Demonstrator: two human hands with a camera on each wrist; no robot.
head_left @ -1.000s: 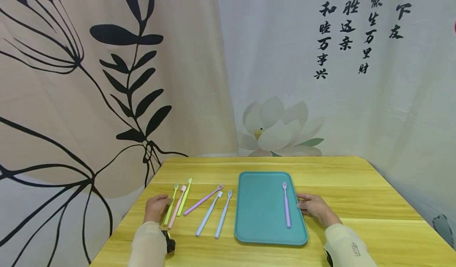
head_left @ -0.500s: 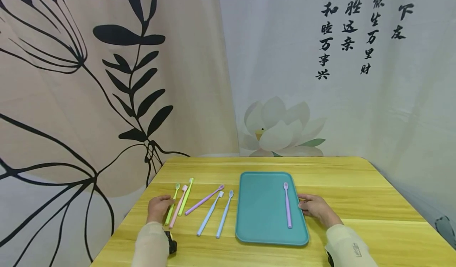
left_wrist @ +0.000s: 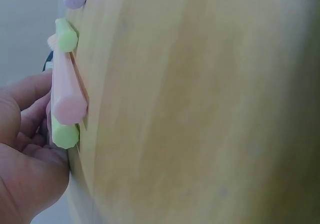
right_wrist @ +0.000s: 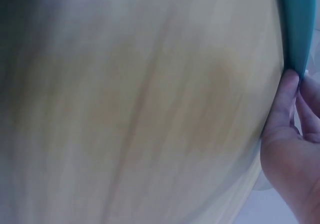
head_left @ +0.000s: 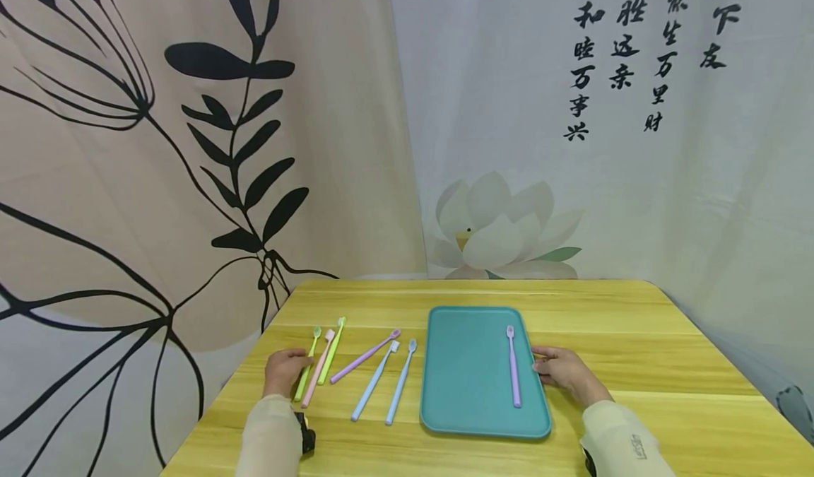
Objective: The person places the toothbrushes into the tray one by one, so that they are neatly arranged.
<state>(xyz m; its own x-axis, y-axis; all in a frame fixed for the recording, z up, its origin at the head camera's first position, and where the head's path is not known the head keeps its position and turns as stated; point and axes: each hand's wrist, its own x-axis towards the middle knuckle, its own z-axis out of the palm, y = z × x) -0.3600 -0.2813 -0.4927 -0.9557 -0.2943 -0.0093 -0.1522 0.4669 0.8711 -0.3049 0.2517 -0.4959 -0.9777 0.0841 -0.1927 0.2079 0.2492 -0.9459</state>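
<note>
My left hand [head_left: 285, 372] is at the left end of a group of toothbrushes, its thumb and fingers around a yellow-green toothbrush [head_left: 299, 390] that lies on the table. In the left wrist view that handle [left_wrist: 65, 136] is partly hidden behind a pink toothbrush [left_wrist: 70, 101]. At the other side, my right hand [head_left: 566, 372] holds the right rim of a teal tray [head_left: 467, 385] between thumb and fingers. A purple toothbrush [head_left: 514, 371] lies lengthwise in the tray's right part.
Right of the pink brush lie another yellow-green toothbrush [head_left: 332, 353], a slanted purple toothbrush [head_left: 362, 358] and two blue toothbrushes, one [head_left: 375, 385] left of the other [head_left: 400, 385]. The wooden table [head_left: 598, 307] ends at a printed curtain [head_left: 356, 180].
The head view has shifted slightly. Both hands, the tray and the toothbrushes keep their places relative to each other.
</note>
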